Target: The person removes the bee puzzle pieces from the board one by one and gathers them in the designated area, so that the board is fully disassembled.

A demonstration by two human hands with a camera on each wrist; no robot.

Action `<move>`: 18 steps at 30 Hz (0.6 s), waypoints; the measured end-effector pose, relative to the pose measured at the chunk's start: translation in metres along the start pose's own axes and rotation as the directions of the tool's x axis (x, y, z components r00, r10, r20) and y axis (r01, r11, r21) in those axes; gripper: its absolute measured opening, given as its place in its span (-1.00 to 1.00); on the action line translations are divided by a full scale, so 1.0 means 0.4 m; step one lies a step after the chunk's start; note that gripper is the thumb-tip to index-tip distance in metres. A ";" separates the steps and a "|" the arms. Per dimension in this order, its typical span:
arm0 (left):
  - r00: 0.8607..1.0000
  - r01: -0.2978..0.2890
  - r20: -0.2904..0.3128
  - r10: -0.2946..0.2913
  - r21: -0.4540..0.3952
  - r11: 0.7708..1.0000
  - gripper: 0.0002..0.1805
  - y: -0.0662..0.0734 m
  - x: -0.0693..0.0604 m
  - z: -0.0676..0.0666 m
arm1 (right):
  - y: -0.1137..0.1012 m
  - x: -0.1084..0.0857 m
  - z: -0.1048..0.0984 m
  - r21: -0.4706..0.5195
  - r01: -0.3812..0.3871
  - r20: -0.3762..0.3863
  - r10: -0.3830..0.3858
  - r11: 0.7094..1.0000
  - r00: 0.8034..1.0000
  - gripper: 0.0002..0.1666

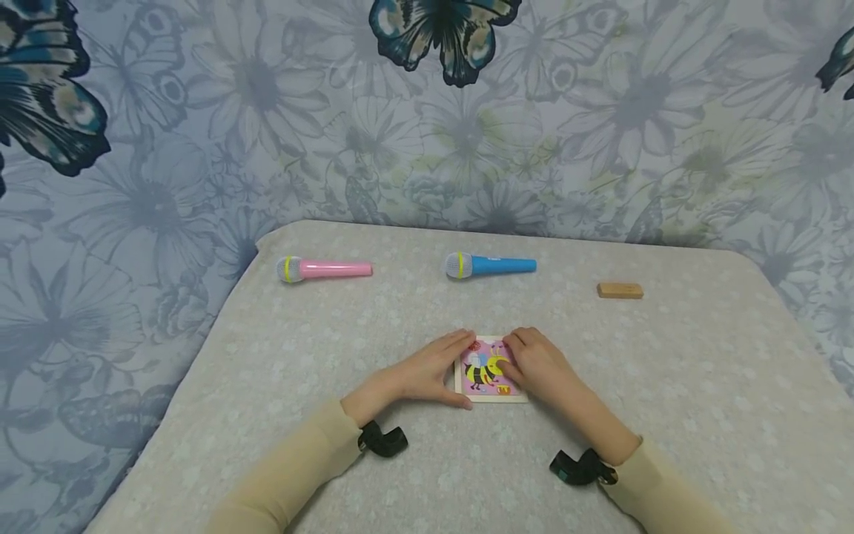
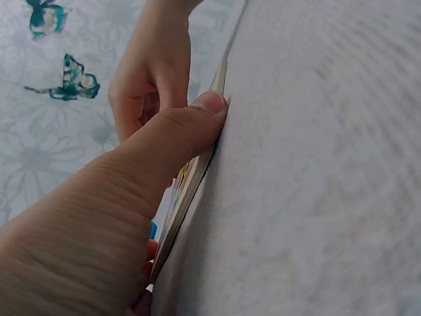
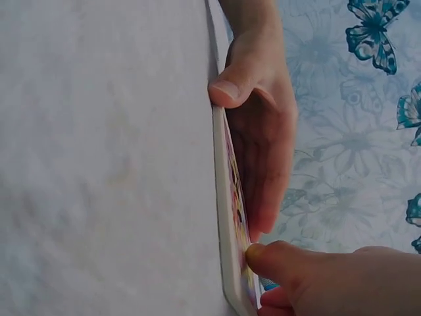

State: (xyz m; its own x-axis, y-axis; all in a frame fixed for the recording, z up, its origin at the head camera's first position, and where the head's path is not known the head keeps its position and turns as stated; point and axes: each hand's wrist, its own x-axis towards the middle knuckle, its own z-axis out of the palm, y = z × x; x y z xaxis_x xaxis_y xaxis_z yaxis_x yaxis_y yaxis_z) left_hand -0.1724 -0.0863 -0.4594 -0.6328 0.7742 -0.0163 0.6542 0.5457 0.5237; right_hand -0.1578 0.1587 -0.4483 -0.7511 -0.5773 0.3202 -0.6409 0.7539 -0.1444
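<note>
Head: bee board (image 1: pixel 482 374) between left hand (image 1: pixel 430 373), right hand (image 1: pixel 540 368).

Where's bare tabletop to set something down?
Free: between pink mic and blue mic; between pink mic and left hand; between block and right sleeve. Crowded: bee board, left and right hand touching it.

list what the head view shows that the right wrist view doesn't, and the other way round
Only the head view: the pink microphone, the wooden block, the blue microphone in full, and the face of the bee picture board seen from above.

Only the right wrist view: the palm side of the left hand, and the board's side edge close up at a low angle.

Both: the board, the left hand, the right hand, the tablecloth and the butterfly-print backdrop.
</note>
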 end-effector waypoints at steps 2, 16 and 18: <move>1.000 0.009 0.006 -0.009 -0.002 1.000 0.19 0.002 0.002 -0.001 | 0.003 -0.001 0.003 0.007 -0.002 -0.016 0.003 1.000 1.000 -0.52; 1.000 0.014 0.008 -0.015 0.031 0.999 0.20 -0.005 0.007 0.006 | 0.023 -0.004 -0.002 0.210 -0.115 0.054 0.106 0.971 0.993 -0.55; 1.000 0.016 0.010 -0.017 0.028 0.999 0.21 -0.005 0.006 0.008 | 0.025 -0.005 0.000 0.229 -0.124 0.062 0.112 0.966 0.992 -0.56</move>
State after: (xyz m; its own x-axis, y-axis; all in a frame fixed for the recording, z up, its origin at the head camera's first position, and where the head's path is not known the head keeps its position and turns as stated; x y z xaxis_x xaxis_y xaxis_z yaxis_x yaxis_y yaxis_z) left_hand -0.1739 -0.0843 -0.4632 -0.6395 0.7680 -0.0334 0.6552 0.5673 0.4989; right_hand -0.1627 0.1672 -0.4502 -0.8268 -0.5072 0.2430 -0.5620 0.7277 -0.3932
